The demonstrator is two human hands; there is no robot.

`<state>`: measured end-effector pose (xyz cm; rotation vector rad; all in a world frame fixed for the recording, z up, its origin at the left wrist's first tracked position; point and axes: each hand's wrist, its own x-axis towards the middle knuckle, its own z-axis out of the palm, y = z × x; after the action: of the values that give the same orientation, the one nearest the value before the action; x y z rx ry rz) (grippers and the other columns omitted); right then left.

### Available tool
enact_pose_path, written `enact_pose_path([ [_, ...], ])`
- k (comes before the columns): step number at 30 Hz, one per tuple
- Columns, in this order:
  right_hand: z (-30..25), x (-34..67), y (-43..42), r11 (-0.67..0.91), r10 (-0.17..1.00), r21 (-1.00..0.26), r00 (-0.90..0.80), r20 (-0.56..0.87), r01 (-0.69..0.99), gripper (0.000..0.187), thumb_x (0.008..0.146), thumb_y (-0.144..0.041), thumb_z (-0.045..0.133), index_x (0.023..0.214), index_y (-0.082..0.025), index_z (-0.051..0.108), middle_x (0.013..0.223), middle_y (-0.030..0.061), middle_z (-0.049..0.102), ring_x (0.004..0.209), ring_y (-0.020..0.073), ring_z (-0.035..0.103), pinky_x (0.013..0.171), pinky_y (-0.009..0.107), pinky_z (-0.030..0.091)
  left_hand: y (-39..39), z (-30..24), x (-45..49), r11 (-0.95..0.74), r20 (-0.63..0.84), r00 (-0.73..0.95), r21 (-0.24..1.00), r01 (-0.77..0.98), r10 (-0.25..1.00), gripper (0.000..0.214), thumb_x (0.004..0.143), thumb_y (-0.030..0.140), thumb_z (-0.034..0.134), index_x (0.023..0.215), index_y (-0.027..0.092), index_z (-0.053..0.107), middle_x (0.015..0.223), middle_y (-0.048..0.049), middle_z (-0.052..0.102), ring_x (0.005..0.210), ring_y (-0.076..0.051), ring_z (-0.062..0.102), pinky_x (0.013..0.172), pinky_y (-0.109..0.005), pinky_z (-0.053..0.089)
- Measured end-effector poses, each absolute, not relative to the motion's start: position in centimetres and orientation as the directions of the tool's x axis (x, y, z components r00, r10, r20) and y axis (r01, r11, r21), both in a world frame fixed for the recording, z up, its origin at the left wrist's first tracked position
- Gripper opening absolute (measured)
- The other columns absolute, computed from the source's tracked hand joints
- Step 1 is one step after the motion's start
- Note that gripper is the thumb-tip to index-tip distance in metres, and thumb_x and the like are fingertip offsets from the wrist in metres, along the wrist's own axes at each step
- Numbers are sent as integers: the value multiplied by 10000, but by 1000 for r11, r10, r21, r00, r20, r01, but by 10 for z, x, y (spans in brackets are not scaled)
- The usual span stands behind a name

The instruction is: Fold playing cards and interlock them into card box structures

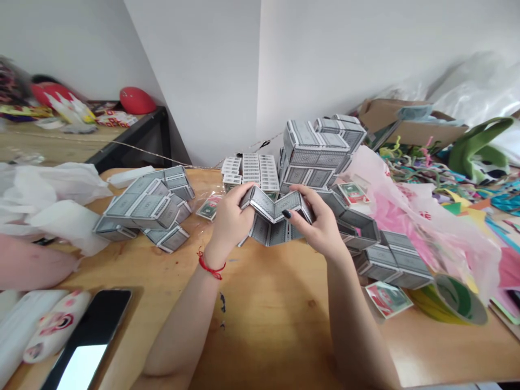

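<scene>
Both my hands hold a piece built from folded playing cards (272, 208), with grey patterned backs and a V-shaped dip in its top. My left hand (233, 214) grips its left end. On its right end, my right hand (319, 222) is closed with the thumb in front and the fingers behind. Just behind stand a block of cards with white edges (260, 169) and a tall stack of card boxes (314, 149). More joined card boxes (394, 257) lie to the right of my right hand. Left of my left hand sits another card-box assembly (142, 203).
Card packs (388, 299) lie on the wooden table (276, 325). A yellow tape roll (450, 298) stands at right, near pink plastic (455, 233) and colourful craft bits. A phone (89, 330) and white tissue (69, 222) are at left, beside another person's arm (32, 262).
</scene>
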<state>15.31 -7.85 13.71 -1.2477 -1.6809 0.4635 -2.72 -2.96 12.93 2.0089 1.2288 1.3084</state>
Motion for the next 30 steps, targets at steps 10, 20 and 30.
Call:
enact_pose_path([
  [10,139,153,-80,423,895,-737,-117,430,528,624,650,-363,706,1192,-227,430,1124,82,554,1016,241,536,871,383,441,-32,137,-33,-663,639,219,624,415,738,421,649,66,496,1040,215,539,1074,-44,591,1024,-212,533,930,-393,424],
  [20,144,147,-82,661,593,-322,-207,778,678,425,741,-236,634,1120,-270,446,1085,95,549,1065,260,498,909,478,400,-37,152,-51,-758,591,475,488,433,652,648,631,271,716,1192,264,391,1307,-98,331,1271,-282,291,1052,-485,287],
  [30,141,148,-82,621,678,-388,-218,702,681,459,736,-333,638,1142,-257,439,1103,106,551,1057,271,508,883,468,432,-34,153,-55,-803,602,535,387,454,593,433,678,312,685,1069,252,509,1270,-77,458,1186,-253,434,999,-450,361],
])
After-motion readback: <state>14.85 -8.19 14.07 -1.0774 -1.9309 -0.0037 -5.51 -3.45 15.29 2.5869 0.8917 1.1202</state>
